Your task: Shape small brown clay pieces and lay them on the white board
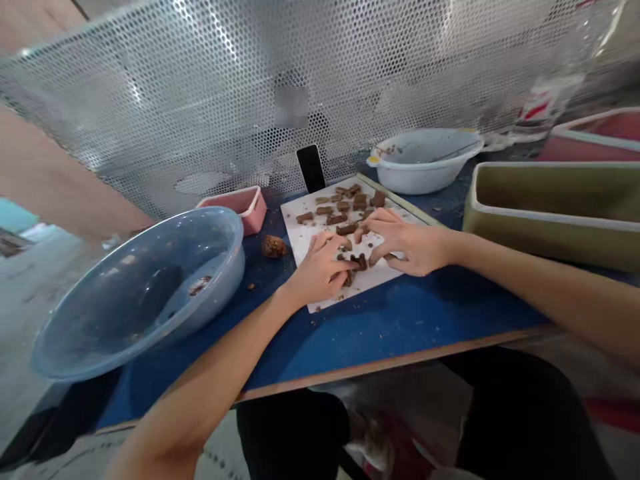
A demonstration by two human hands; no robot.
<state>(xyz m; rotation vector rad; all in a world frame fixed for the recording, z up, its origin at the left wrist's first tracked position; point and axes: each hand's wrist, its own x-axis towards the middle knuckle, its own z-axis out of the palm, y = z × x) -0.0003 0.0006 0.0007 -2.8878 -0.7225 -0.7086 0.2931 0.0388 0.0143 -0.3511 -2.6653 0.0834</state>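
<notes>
My left hand (320,270) rests at the near part of a white board (320,305), fingers curled, its fingertips on small dark brown lumps (361,261) that look like clay or dough. From the right, my right hand (407,243) reaches over the same board with its fingers arched and apart, the thumb side close to those lumps. Nothing shows gripped in it. Farther back on the board lie several brown block-shaped pieces (343,207), with crumbs scattered among them. A larger rough brown lump (274,247) sits on the blue table left of the board.
A big blue basin (145,287) stands left, a pink container (255,212) behind it. A phone (311,169) leans against the perforated metal panel (200,100). At the back right are a white basin (425,177), an olive trough (550,247) and a plastic bottle (545,100).
</notes>
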